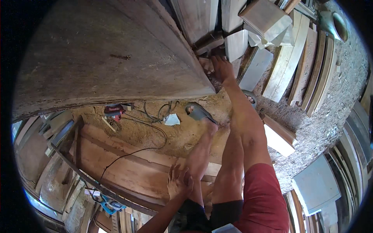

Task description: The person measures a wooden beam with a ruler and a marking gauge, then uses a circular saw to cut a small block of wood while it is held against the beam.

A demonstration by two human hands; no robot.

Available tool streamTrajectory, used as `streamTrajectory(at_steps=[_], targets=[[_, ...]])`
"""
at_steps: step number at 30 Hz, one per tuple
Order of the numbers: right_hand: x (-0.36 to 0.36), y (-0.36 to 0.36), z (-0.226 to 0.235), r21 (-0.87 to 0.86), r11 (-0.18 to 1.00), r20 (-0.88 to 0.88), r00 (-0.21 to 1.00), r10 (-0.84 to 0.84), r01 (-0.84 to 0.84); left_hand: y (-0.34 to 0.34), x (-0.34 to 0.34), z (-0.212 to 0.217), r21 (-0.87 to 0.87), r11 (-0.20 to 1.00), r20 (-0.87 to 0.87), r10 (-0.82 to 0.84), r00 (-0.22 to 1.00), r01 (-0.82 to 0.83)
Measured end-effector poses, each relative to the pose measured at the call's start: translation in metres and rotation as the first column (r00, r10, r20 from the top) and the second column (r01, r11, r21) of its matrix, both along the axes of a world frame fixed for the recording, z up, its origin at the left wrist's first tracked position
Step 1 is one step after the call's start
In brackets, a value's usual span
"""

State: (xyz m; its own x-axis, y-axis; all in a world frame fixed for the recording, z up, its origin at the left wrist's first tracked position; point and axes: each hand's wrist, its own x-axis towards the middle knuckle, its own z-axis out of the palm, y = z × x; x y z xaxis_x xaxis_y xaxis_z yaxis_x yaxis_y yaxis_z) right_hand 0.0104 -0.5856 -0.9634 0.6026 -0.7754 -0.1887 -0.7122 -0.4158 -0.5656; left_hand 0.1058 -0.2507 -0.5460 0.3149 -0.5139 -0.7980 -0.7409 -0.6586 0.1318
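Empty, fingers spread, left hand (179, 180) rests on my shin (200, 153); big plank (108, 58) lies well ahead, lengthwise across.

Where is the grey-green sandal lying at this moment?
In the head view, the grey-green sandal lies on the sawdust floor near centre, just under the big plank's corner, right of a white scrap.

The big plank (105, 50) is weathered grey-brown with a small rust-red streak. Below it the ground (186, 132) is sandy tan, crossed by a black cable (128, 153). Near the plank's lower edge lie a red tool (113, 111) and a grey-green sandal (198, 112). The shorts (264, 198) are red. Right of the plank, stacked boards (287, 58) are pale cream and grey.
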Motion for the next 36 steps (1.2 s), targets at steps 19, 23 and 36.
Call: streamTrajectory(at_steps=[19,23,36], targets=[[-0.033,-0.064,0.104,-0.241,0.954,0.098,0.974,0.206,-0.178,0.033,0.0,-0.003,-0.091,0.996,-0.043,0.004,0.999,-0.008],[-0.025,-0.085,0.1,-0.111,0.962,-0.011,0.969,0.248,-0.248,0.032,0.003,-0.014,-0.126,0.989,-0.063,-0.079,0.995,0.071],[-0.121,-0.165,0.309,0.386,0.918,-0.142,0.989,-0.037,0.09,0.01,-0.014,0.001,-0.104,0.995,0.003,0.002,1.0,-0.002]])
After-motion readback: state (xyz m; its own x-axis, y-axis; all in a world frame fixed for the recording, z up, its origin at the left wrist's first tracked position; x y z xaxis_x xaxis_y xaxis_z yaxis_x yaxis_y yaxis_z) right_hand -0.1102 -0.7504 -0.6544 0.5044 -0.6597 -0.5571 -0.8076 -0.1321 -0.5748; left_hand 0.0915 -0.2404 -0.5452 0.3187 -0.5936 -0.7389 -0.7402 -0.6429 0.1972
